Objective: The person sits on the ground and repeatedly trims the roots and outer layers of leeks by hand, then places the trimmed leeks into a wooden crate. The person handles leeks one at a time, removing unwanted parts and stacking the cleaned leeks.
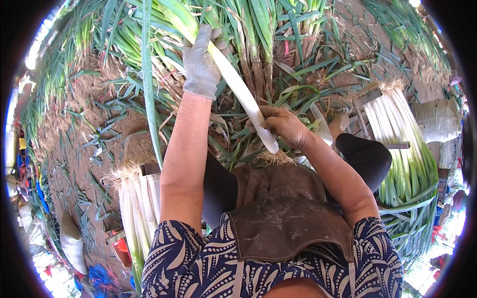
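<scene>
A long Welsh onion (pixel 238 83) with a clean white shaft slants down towards my apron, its root tuft (pixel 276 158) lowest. My left hand (pixel 202 61), in a grey knit-cuffed glove, grips it where white turns to green. Bare fingers of my right hand (pixel 281 124) close around the white shaft just above the roots; some of them are hidden behind it. The brown apron (pixel 290 227) covers my lap below the roots. Ahead of my hands stand bundles of unpeeled onions (pixel 255 56) with brown dry skins.
Peeled white onions lie in a metal-barred rack (pixel 387 115) at right; another row (pixel 136 208) lies at left. Stripped leaves (pixel 316 70) litter the dirt floor (pixel 70 178). Far left are a pale sack (pixel 70 242) and blue plastic (pixel 98 275). A wrapped bundle (pixel 438 119) sits far right.
</scene>
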Available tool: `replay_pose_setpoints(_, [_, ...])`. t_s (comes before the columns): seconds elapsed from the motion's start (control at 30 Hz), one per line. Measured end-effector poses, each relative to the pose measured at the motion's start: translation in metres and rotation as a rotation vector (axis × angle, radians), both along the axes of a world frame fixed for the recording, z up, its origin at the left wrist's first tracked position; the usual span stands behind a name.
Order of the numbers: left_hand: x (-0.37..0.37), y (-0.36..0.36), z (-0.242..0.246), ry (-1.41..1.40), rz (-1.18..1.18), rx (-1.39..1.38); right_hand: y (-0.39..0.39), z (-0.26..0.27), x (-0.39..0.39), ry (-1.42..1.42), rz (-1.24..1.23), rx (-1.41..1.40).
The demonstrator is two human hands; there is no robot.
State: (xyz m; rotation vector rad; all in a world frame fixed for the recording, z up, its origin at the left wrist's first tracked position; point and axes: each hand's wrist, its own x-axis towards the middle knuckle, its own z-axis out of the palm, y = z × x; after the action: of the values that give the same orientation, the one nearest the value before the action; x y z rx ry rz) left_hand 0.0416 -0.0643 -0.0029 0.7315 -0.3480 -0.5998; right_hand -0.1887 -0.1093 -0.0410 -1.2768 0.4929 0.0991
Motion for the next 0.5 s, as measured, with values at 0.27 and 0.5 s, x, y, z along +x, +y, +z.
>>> replay_pose_setpoints(0.27, [-0.007, -0.002, 0.006, 0.029, 0.067, 0.068, 0.006, 0.003, -0.007, 0.029, -0.021, 0.005])
replay_pose_setpoints(0.5, [-0.003, 0.001, 0.006, 0.001, 0.057, 0.035, -0.008, -0.013, -0.020, 0.003, -0.250, -0.108])
